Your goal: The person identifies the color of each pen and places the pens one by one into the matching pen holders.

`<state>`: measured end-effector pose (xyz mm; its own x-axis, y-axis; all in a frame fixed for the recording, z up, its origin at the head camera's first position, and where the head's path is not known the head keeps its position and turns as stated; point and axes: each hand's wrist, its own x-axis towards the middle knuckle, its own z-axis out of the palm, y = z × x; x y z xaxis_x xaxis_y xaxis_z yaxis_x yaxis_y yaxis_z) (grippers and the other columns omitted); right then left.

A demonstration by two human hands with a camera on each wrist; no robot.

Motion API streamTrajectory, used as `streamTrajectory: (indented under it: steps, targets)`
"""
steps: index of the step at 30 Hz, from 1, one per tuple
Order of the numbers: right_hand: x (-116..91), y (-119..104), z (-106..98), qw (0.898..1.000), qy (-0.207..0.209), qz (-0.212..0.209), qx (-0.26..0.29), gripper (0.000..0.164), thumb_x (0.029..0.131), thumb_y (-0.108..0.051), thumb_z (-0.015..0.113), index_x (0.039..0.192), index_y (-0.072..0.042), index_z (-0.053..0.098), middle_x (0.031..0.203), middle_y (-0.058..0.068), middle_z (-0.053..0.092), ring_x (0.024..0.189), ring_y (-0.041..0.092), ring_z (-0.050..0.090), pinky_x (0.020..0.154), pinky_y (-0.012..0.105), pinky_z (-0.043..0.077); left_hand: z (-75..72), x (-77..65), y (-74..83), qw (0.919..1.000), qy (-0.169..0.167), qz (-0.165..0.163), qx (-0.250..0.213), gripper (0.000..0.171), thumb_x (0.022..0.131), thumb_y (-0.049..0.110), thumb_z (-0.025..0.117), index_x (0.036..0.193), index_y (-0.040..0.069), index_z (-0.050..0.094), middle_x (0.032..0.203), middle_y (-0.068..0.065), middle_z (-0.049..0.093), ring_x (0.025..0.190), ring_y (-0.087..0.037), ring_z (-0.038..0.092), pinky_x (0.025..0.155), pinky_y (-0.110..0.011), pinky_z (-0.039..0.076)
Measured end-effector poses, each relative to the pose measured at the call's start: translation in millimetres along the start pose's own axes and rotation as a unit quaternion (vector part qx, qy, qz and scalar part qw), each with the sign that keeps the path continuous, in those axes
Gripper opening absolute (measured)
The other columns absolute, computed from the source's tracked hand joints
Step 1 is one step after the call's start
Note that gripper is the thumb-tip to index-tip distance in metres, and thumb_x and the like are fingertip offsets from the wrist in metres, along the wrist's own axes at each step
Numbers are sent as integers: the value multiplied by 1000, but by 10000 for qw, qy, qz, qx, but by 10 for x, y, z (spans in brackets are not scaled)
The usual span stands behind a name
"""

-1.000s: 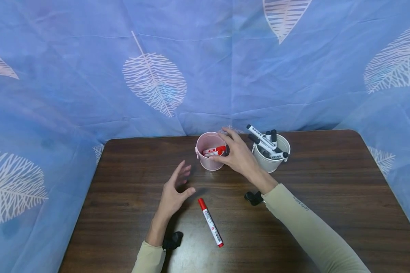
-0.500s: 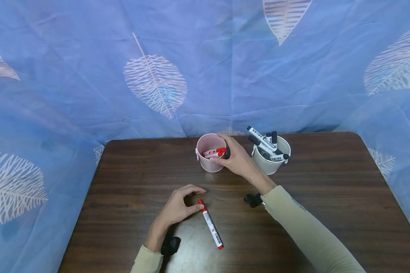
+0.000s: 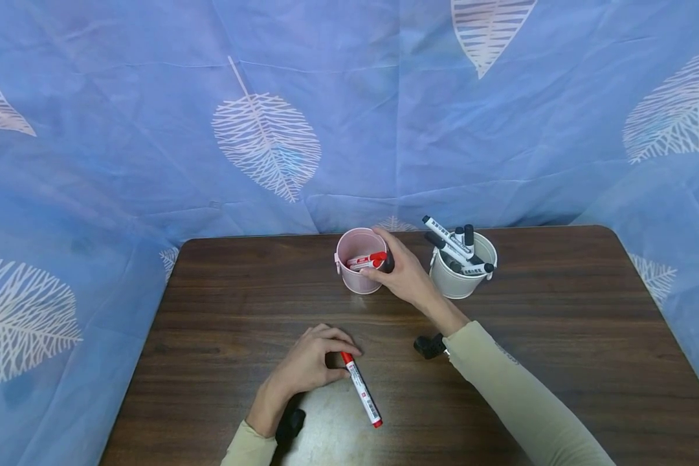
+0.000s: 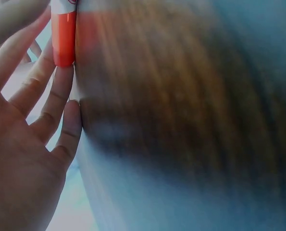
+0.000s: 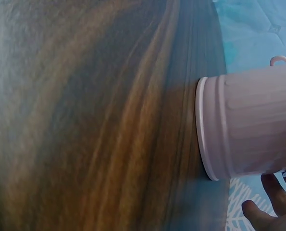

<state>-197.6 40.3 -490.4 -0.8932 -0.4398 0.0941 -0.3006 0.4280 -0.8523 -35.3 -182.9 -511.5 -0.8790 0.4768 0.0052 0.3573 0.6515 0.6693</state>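
In the head view, a white marker with red ends (image 3: 364, 393) lies aslant on the brown table. My left hand (image 3: 309, 362) curls round its red cap, thumb on the near side and fingers on the far side. The left wrist view shows the red cap (image 4: 63, 38) right at the fingertips. Farther back stands a small pink bucket (image 3: 361, 282) with red markers (image 3: 367, 260) inside. My right hand (image 3: 408, 272) grips its right side, thumb at the front rim. From the right wrist, the pink bucket (image 5: 258, 125) shows upright on the table, fingers against its wall.
Right of the pink bucket stands a white bucket (image 3: 455, 285) full of black-capped markers (image 3: 451, 239), some sticking out over the rim. The brown wooden table (image 3: 239, 291) ends just behind both buckets, at a blue leaf-patterned cloth (image 3: 355, 129).
My left hand has come down and to the right onto the marker's cap, its fingers closing round it. My right hand's fingers have settled onto the pink bucket's rim.
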Motion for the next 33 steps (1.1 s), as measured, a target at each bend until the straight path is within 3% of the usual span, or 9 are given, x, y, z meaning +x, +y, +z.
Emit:
streamTrajectory:
  steps: [7,21,24,28,33]
  targets:
    - [-25,11,24,9998,148,-56,98,87,83,-46,79,155,-31,32,155,5,39,139,26,41,113,50,32,5,-1,-26,9998,19,112,156,26,76,24,88,100,27,80,106,17,65,103,-8,53,90,-38,45]
    - [5,63,85,9981,309,-125,510,86,83,-38,81,155,-27,34,155,-1,39,140,23,40,114,49,32,-12,33,-87,9998,56,125,131,20,72,28,90,87,29,76,99,19,62,98,-5,54,93,-35,43]
    - [6,62,94,9981,339,-157,482,86,82,-38,81,154,-29,34,155,0,40,140,24,40,114,50,31,-18,27,-102,9999,76,70,-62,23,72,27,90,86,29,72,95,21,62,95,-5,55,93,-35,43]
    - [-3,75,99,9983,336,-154,447,86,82,-40,81,154,-31,34,154,0,40,139,24,41,113,51,32,-26,8,-119,9980,101,-96,-624,24,75,23,89,88,29,70,86,21,63,85,-5,56,83,-30,45]
    - [-15,92,101,9984,313,-122,453,85,83,-39,80,154,-30,33,154,1,40,138,24,42,113,50,33,-48,-34,-123,9845,205,-572,-1647,21,79,17,85,89,28,70,83,14,65,77,-7,56,71,-24,47]
